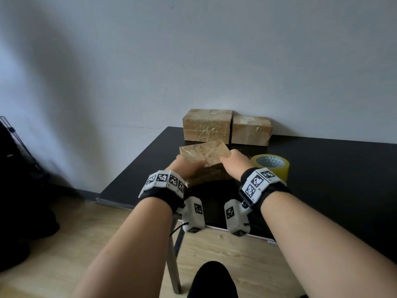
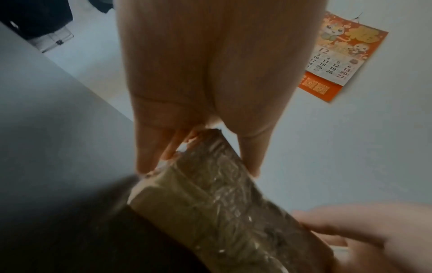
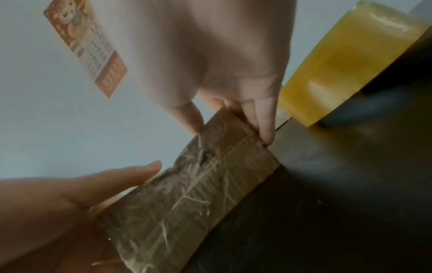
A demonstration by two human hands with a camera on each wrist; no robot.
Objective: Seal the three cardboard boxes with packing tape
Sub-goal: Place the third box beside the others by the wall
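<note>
Brown cardboard, wrinkled under shiny clear tape, fills the space between both hands: a small tape-wrapped cardboard box [image 1: 202, 155] is held tilted above the near part of the black tabletop [image 1: 322, 168], its far edge raised toward the wall. The left hand [image 1: 187, 166] grips the box's left end, thumb on one face and fingers on the opposite one, as the left wrist view shows. The right hand [image 1: 233, 164] clamps the right end the same way, its fingertips [image 3: 265, 129] pressed along the box's edge. Both grips are closed on the box; neither hand is free.

Two larger brown cardboard boxes stand side by side against the pale wall at the back of the table: the left one [image 1: 207, 126], crossed with glossy tape, and the right one [image 1: 251, 130], with a paler strip on top. A yellowish translucent roll of packing tape [image 1: 271, 165] lies flat on the table just right of the right hand, apart from the held box. A red wall calendar [image 2: 339, 55] appears in the wrist views.

Judging by the tape already covering the held box, the step in hand looks like turning or checking this third box, or pressing its tape down. Whether any seam is left open I cannot tell. The next move likely calls for setting the box flat on the table, then freeing the right hand for the roll if a seam needs covering.
</note>
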